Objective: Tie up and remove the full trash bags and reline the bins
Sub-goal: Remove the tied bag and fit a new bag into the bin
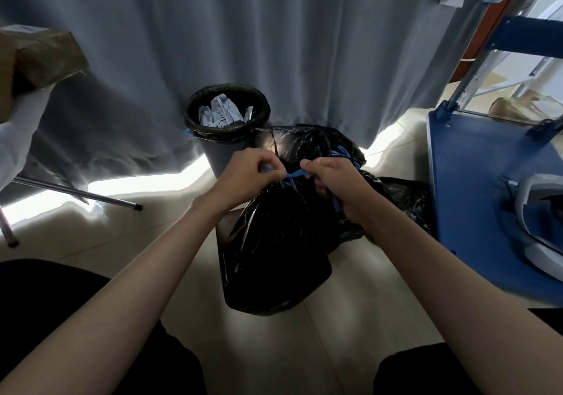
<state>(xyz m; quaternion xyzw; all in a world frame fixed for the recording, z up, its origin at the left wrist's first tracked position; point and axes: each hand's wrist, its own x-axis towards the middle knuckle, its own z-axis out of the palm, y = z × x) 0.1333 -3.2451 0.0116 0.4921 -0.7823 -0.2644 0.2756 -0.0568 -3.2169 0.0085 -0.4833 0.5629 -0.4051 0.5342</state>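
A full black trash bag (271,257) hangs in front of me above the floor. Its blue drawstring (293,175) runs taut between my hands. My left hand (248,178) pinches one end of the string at the bag's gathered mouth. My right hand (341,185) grips the other end, with more blue string trailing below its palm. Behind it lies a second black bag (390,199) with a tied blue string (342,153). Farther back stands a grey bin (217,153) lined with a black bag (227,131), holding white paper trash (217,114).
A grey curtain (274,44) hangs behind the bin. A blue platform cart (475,187) stands at the right with a grey device (539,221) on it. A metal-legged stand (76,193) with a brown bag (39,56) is at the left. My dark-clothed knees fill the bottom corners.
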